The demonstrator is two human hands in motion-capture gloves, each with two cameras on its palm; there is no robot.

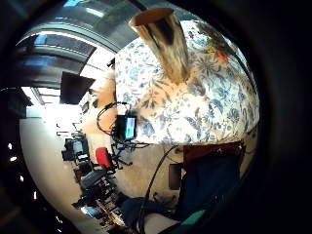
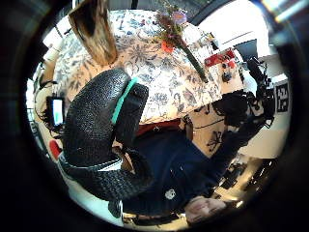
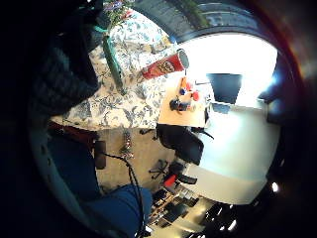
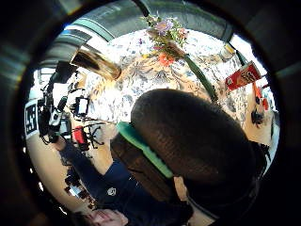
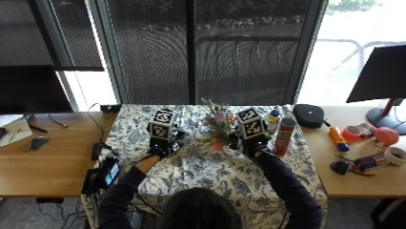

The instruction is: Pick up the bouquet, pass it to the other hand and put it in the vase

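- The tabletop (image 5: 209,176) wears a white cloth with a blue floral print, and the person reaches both forearms over it.
- The left hand (image 5: 160,145) hangs over the left part of the cloth. In its thumb side palm view the gloved fingers (image 2: 99,130) curl inward around nothing, so the grip holds no object; whether it is properly closed or only relaxed I cannot tell.
- The vase (image 1: 165,41), a tall shiny golden-brown tube that flares at the mouth, stands upright on the cloth near the left hand, apart from it. The outside view hides it behind that hand.
- The bouquet (image 5: 218,125) lies on the cloth between the two hands, its purple, pink and orange blooms pointing away from the person and its green wrapped stem (image 4: 202,80) running toward the right hand.
- The right hand (image 5: 250,140) sits just beside the bouquet's stem end. Its fingers (image 4: 193,136) arch over the palm camera; I cannot tell whether the grip touches the stem.
- A red crisp can (image 5: 284,136) stands upright just right of that hand.
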